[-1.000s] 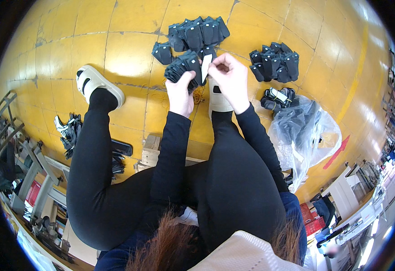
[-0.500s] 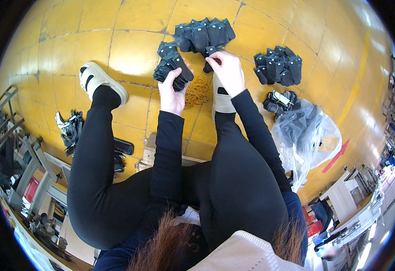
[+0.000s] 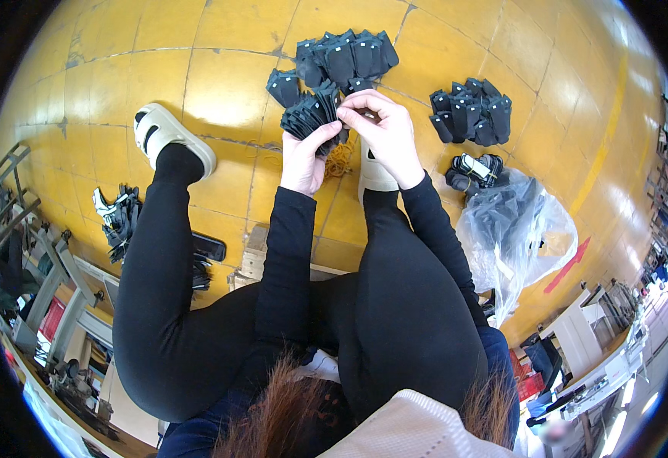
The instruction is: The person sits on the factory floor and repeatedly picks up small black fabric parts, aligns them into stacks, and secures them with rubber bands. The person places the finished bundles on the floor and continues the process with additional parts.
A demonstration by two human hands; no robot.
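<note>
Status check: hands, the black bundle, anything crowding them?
Left hand grips fanned bundle of flat black pieces. Right hand pinches its top edge. Black piles on yellow floor close, not blocking.

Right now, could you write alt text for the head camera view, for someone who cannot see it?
A seated person's left hand and right hand grip a fanned bundle of small black pieces above a yellow tiled floor. More black bundles lie beyond, and a clear plastic bag lies to the right.

Black pieces (image 3: 313, 114) in hand; black piles at twelve (image 3: 345, 55) and two o'clock (image 3: 473, 113). Yellow floor (image 3: 219, 76), white shoes (image 3: 167, 133), clear bag (image 3: 521, 229), red arrow (image 3: 567, 266).
</note>
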